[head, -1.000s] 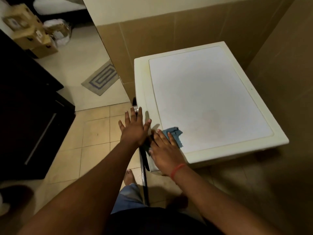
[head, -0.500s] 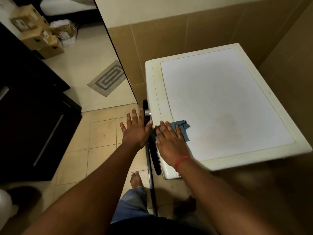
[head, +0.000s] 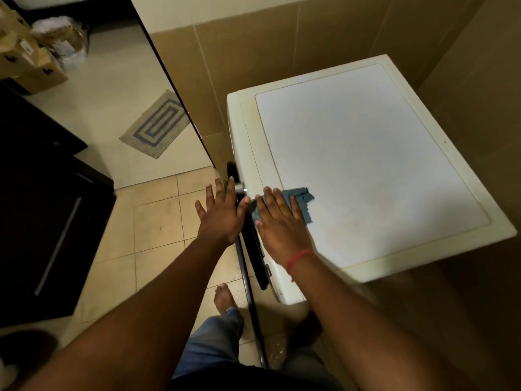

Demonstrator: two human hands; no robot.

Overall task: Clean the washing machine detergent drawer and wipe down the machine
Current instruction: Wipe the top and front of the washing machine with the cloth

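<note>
Nearest the camera, a bare foot [head: 222,297] and a leg in blue trousers [head: 214,340] stand on the tan floor tiles [head: 158,221], beside a dark door [head: 249,277] that hangs open off the front of the washing machine [head: 282,292]. Above these, the right hand [head: 282,227] lies flat on the near left corner of the machine's top, fingers straight and close together, pressing a blue cloth [head: 303,201]; the cloth shows past the fingertips and to their right, with a ragged edge. A red thread band [head: 297,259] circles that wrist. Just left of the right fingers, the left hand [head: 222,218] is spread wide with straight fingers and holds nothing; its thumb tip sits close to the cloth's left edge, and its fingertips reach a small metal fitting [head: 240,190] at the machine's front edge, though whether they touch it I cannot tell. The detergent drawer cannot be made out from this angle. Beyond the fingers stretches the pale lid panel [head: 366,170], bare of objects. Well to the left of the left hand stands a dark cabinet [head: 42,221] with a long metal handle [head: 57,246]. Farther off lies a grey mat [head: 156,124] with a blue spiral pattern, and beyond it cardboard boxes [head: 31,66] with a plastic bag [head: 64,40] next to them, its contents unclear. Brown tiled walls [head: 253,52] close in the machine behind and to the right.
</note>
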